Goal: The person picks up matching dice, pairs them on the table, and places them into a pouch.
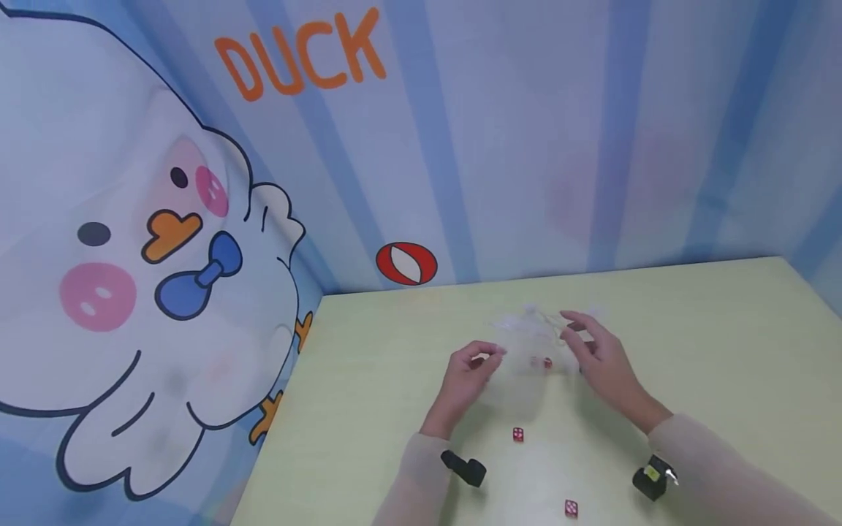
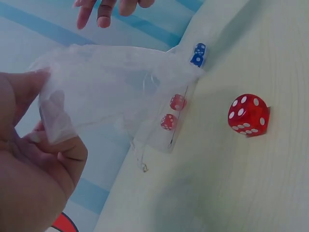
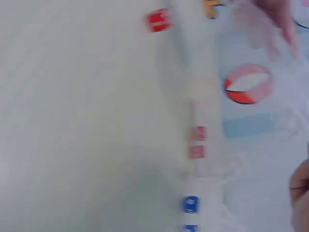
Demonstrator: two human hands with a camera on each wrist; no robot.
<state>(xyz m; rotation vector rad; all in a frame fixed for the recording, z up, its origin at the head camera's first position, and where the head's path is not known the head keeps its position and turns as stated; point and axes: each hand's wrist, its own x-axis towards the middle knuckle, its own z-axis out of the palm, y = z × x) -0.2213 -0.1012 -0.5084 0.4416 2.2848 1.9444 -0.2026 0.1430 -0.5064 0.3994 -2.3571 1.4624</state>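
Note:
My left hand (image 1: 463, 383) pinches the edge of a sheer white mesh bag (image 2: 106, 92) between thumb and fingers. The bag hangs above the table and lets what lies behind show through. My right hand (image 1: 601, 361) is beside the bag's far side, thumb and fingers parted; in the left wrist view its fingers (image 2: 104, 19) are apart from the mesh. Beyond the held bag, two red dice (image 2: 168, 122) show through sheer material on the table. Blue dice (image 2: 199, 49) lie near them, also in sheer material. A loose red die (image 2: 248, 113) sits on the bare tabletop.
The pale table (image 1: 368, 409) meets a blue striped backdrop (image 1: 513, 146) with a cartoon duck at its back edge. Another red die (image 1: 571, 508) lies near the front, between the forearms. A thin cord (image 2: 142, 162) trails beside the bags.

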